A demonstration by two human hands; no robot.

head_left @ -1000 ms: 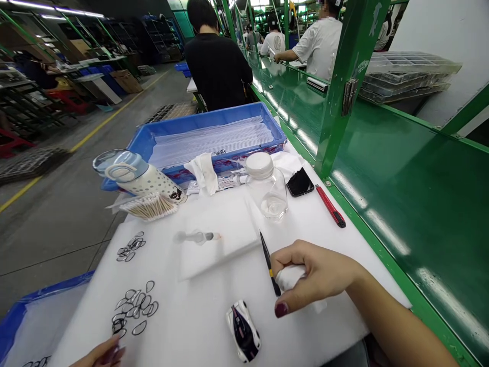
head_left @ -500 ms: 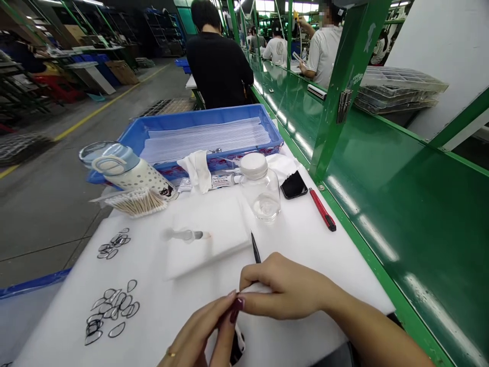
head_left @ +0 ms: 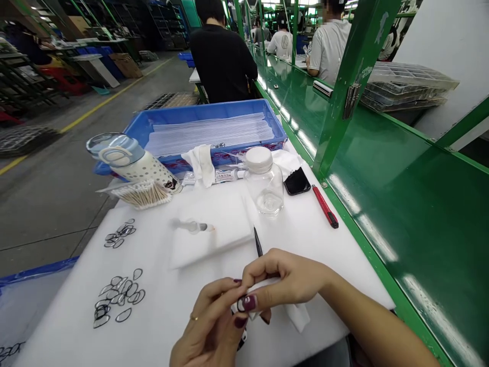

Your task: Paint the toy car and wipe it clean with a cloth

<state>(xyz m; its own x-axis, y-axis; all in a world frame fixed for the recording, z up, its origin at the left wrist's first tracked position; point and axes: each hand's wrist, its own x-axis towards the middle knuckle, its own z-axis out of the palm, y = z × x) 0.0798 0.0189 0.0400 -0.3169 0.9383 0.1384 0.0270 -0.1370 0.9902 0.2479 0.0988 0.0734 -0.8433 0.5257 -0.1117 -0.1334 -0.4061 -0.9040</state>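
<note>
My left hand (head_left: 214,326) and my right hand (head_left: 286,280) meet low in the middle over the white foam mat (head_left: 160,306). Between their fingertips sits a small black ring-shaped part (head_left: 242,304). My right hand also grips black tweezers (head_left: 258,242), tips pointing away from me, and a white cloth (head_left: 296,313) that hangs under the palm. A small white and black toy car (head_left: 241,340) lies mostly hidden beneath my left hand. Piles of the same thin black rings (head_left: 118,298) lie to the left on the mat.
A clear bottle (head_left: 264,182), a syringe-like applicator (head_left: 193,226), cotton swabs (head_left: 143,193), a dotted water bottle (head_left: 132,163), a black phone (head_left: 297,181) and a red knife (head_left: 324,205) lie beyond. A blue tray (head_left: 214,130) holds white sheets. Green conveyor (head_left: 401,204) on the right; other workers farther along.
My left hand came up from the ring piles at lower left to meet my right hand. The two hands now hold a black ring between them, and the toy car is covered.
</note>
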